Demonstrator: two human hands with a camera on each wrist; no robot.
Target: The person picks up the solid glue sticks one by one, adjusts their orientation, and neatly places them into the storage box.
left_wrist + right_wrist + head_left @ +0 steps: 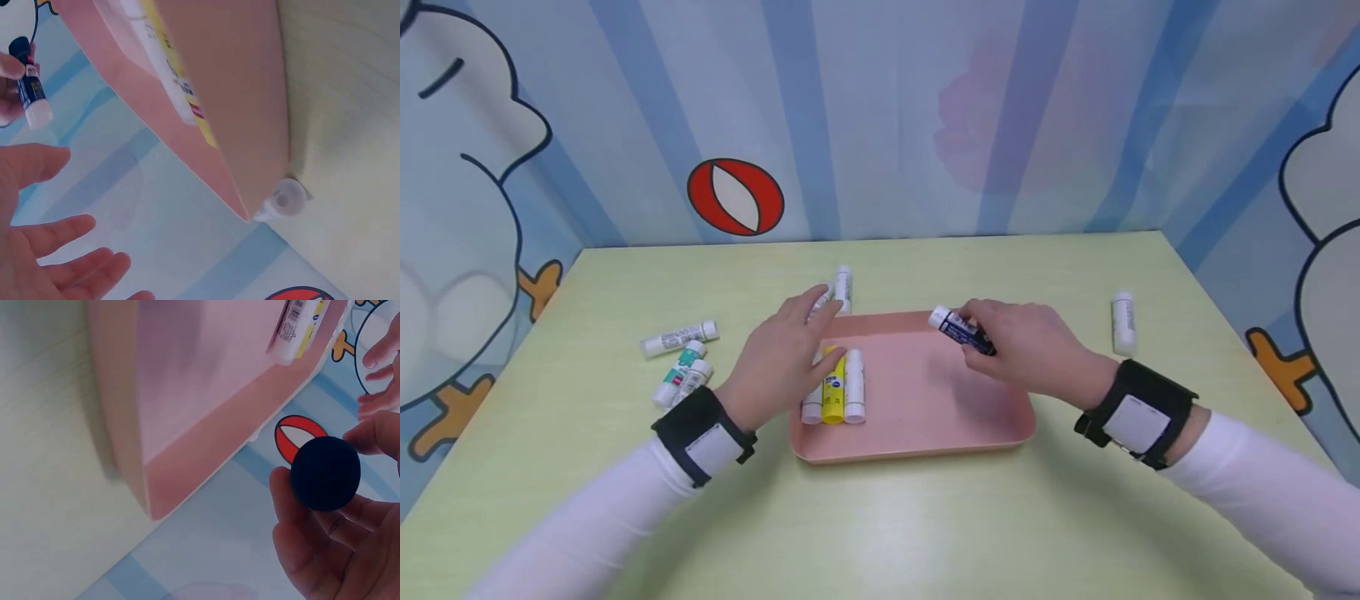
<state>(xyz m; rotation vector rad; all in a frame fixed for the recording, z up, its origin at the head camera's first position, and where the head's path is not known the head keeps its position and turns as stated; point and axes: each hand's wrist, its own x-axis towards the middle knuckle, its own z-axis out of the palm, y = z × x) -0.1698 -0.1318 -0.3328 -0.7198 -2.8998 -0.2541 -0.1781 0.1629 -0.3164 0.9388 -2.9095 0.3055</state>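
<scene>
Right hand (1030, 342): fingers curled round a dark blue stick (962, 329), held by its blue body with the white cap end pointing left, above the back of the pink tray (925, 433). In the right wrist view the round blue base (325, 472) is seen end-on, pinched between thumb and fingertips.

Left hand (782, 354): fingers straight and spread, nothing held, hovering over the tray's back left corner. Its fingertips are close to a white stick (842, 287) lying on the table just behind the tray rim; contact cannot be told.

Below the left hand, three sticks are lined up side by side in the tray's left part: a yellow stick (833, 387) between two white ones (854, 387).

On the green table (880, 517), a group of three sticks (681, 358) is seen well left of the tray, and a lone white stick (1123, 323) off to the right.

Handling, as judged: the blue stick is likely light, rigid plastic, smooth and round, so prone to rolling when laid down and to slipping if pinched at the cap. Best taken across the middle of the barrel; the cap may pull off.
</scene>
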